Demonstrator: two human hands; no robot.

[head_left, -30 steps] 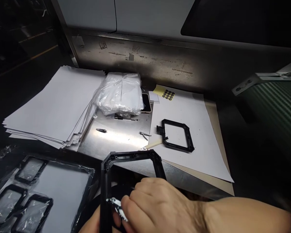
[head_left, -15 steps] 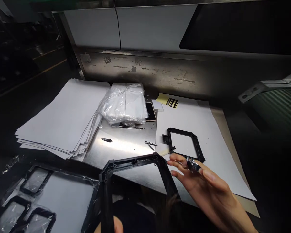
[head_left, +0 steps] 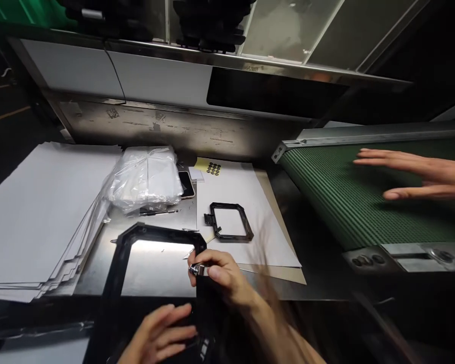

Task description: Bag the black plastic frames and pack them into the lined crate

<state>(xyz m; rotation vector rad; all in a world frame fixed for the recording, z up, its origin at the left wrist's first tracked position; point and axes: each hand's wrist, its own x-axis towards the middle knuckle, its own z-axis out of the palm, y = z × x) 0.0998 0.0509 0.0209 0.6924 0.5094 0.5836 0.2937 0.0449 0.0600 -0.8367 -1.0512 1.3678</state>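
Observation:
A large black plastic frame point(head_left: 163, 234) stands in front of me, its lower part running out of view at the bottom. My right hand point(head_left: 220, 273) pinches a small shiny metal clip point(head_left: 195, 270) against the frame's right side. My left hand point(head_left: 159, 333) is low down, with its fingers spread and touching the frame's lower part; I cannot tell if it grips. A smaller black frame point(head_left: 231, 240) lies on a white sheet point(head_left: 250, 202) beyond them, apart from both hands.
To the right runs a green conveyor belt point(head_left: 345, 212), with a co-worker's hand point(head_left: 413, 172) flat above it. A bagged white bundle point(head_left: 146, 179), a phone point(head_left: 186, 184), a pen point(head_left: 159, 213) and a paper stack point(head_left: 34, 217) lie on the bench. Blurred dark strands cross the lower middle.
The view has swung right and up, bringing in the conveyor and a co-worker's hand. My right hand has moved onto the large frame with the clip. The frame now stands more upright.

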